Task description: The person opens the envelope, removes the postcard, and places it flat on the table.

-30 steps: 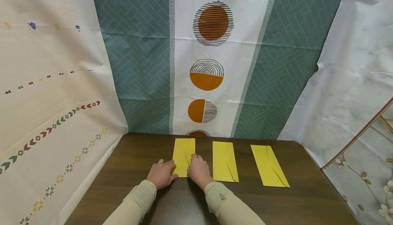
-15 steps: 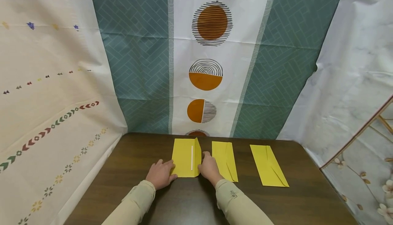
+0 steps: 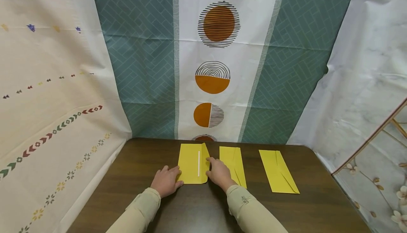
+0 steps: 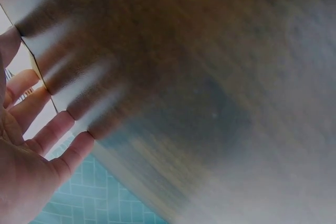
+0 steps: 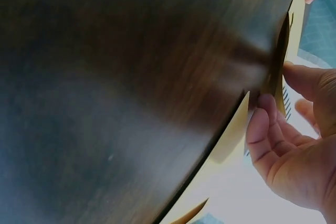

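Note:
A yellow envelope (image 3: 188,164) lies on the table with its right-side flap (image 3: 204,167) lifted and a white strip (image 3: 199,163) showing beside the fold. My left hand (image 3: 166,181) rests at its left edge, fingers spread and relaxed; the left wrist view shows those fingertips on the tabletop side of the edge. At the flap's outer edge, my right hand (image 3: 220,174) holds on with thumb and index finger. In the right wrist view the raised flap (image 5: 280,59) stands against the thumb, and the other fingers are curled. Part of the index finger is hidden there.
Two more yellow envelopes lie to the right: a middle one (image 3: 230,155), partly covered by the right hand, and a far one (image 3: 278,171), tilted. All lie on a dark wooden table (image 3: 318,204). Patterned cloth (image 3: 146,67) hangs behind the back edge.
The right hand has moved rightward and swung the envelope's flap up and out, exposing the white strip. During the last half second it shifted slightly further right. The left hand stayed in place.

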The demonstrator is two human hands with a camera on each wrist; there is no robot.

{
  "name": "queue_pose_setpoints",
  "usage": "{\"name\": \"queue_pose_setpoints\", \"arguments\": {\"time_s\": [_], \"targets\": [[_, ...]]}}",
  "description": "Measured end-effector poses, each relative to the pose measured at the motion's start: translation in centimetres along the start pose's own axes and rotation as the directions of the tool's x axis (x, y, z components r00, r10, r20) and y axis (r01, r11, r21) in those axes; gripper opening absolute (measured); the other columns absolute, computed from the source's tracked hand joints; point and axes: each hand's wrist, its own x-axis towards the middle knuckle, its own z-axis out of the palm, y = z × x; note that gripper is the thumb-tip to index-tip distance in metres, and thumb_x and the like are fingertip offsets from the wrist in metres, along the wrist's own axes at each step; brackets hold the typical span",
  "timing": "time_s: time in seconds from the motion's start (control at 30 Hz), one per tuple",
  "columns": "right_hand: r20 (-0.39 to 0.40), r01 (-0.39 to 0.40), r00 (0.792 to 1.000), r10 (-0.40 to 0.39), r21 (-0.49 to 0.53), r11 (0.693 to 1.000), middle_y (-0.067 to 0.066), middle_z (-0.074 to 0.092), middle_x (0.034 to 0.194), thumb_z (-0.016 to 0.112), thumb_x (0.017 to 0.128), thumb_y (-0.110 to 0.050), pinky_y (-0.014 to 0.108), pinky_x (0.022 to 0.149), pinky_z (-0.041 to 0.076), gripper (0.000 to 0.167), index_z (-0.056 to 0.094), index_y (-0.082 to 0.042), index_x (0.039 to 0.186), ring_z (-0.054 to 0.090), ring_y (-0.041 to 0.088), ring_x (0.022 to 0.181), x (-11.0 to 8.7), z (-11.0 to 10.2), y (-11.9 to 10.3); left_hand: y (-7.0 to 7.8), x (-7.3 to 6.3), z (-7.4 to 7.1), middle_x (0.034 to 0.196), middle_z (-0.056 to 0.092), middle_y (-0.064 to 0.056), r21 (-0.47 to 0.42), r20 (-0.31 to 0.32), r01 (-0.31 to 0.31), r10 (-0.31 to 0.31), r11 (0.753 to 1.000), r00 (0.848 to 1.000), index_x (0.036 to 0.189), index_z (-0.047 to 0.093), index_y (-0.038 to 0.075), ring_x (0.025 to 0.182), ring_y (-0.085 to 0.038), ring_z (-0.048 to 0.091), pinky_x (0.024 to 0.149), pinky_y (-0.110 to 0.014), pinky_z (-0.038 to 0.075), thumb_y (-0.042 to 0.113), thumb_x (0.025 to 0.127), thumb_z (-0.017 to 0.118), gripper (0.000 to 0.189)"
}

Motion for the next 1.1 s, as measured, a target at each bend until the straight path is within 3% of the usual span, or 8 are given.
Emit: {"name": "queue_pose_setpoints", "arguments": {"time_s": [0.13,0.23,0.4,0.57,0.83,0.97,1.1], "targets": [[0.008,0.097,0.995,-0.096,-0.11,0.989,0.019,0.063,0.144,0.081,0.095,-0.019,0.052,0.09,0.061,0.045,0.07,-0.013,0.139,0.069,0.039,0.118,-0.1,0.1,0.3,0.0,0.0,0.1,0.139,0.074,-0.008,0.003,-0.003,0.004,-0.004,1.0,1.0,0.123,0.078,0.013,0.095,-0.027,0.06,0.078,-0.045,0.051,0.046,0.091,0.083,0.047],[0.015,0.176,0.984,-0.177,-0.206,0.963,0.017,0.059,0.151,0.081,0.096,-0.022,0.052,0.093,0.06,0.043,0.072,-0.013,0.137,0.065,0.041,0.121,-0.2,0.2,0.5,0.0,0.1,0.4,0.139,0.074,-0.007,0.008,-0.001,0.007,-0.007,1.0,1.0,0.124,0.077,0.013,0.095,-0.026,0.06,0.078,-0.045,0.051,0.047,0.091,0.082,0.047],[0.039,0.239,0.971,-0.237,-0.271,0.932,0.011,0.069,0.143,0.08,0.096,-0.023,0.047,0.092,0.058,0.044,0.071,-0.011,0.137,0.064,0.035,0.112,-0.2,0.4,0.7,0.0,0.2,0.8,0.14,0.073,-0.007,0.011,0.013,0.013,-0.013,1.0,1.0,0.126,0.076,0.013,0.097,-0.027,0.06,0.081,-0.047,0.053,0.047,0.092,0.082,0.049],[0.074,0.237,0.972,-0.225,-0.262,0.936,0.008,0.072,0.14,0.078,0.098,-0.024,0.046,0.094,0.056,0.047,0.067,-0.011,0.142,0.064,0.032,0.111,-0.1,0.4,1.0,0.2,0.3,0.7,0.135,0.075,-0.008,-0.009,0.024,0.018,-0.018,1.0,1.0,0.125,0.074,0.011,0.095,-0.026,0.058,0.081,-0.047,0.052,0.046,0.091,0.083,0.049],[0.111,0.163,0.983,-0.143,-0.199,0.966,0.009,0.068,0.148,0.077,0.099,-0.034,0.059,0.105,0.05,0.059,0.06,-0.012,0.151,0.059,0.042,0.125,0.3,0.0,1.3,1.0,1.0,0.1,0.114,0.077,-0.007,-0.045,0.055,0.081,-0.079,0.996,0.995,0.117,0.072,0.009,0.084,-0.023,0.049,0.077,-0.044,0.049,0.047,0.088,0.085,0.05],[0.126,0.141,0.985,-0.118,-0.202,0.969,0.008,0.068,0.149,0.077,0.098,-0.037,0.06,0.107,0.048,0.063,0.058,-0.013,0.153,0.058,0.044,0.128,0.4,-0.1,1.2,1.9,1.4,0.1,0.114,0.076,-0.01,-0.055,0.05,0.134,-0.131,0.989,0.99,0.117,0.07,0.006,0.088,-0.027,0.052,0.081,-0.048,0.05,0.051,0.086,0.086,0.057],[0.128,0.131,0.986,-0.105,-0.215,0.968,0.008,0.068,0.148,0.079,0.097,-0.039,0.061,0.109,0.047,0.066,0.057,-0.014,0.154,0.058,0.043,0.127,0.5,0.0,0.9,3.1,1.7,0.2,0.118,0.074,-0.017,-0.014,0.004,0.18,-0.18,0.984,0.984,0.123,0.068,0.0,0.097,-0.034,0.058,0.088,-0.054,0.052,0.058,0.082,0.086,0.073]]}}
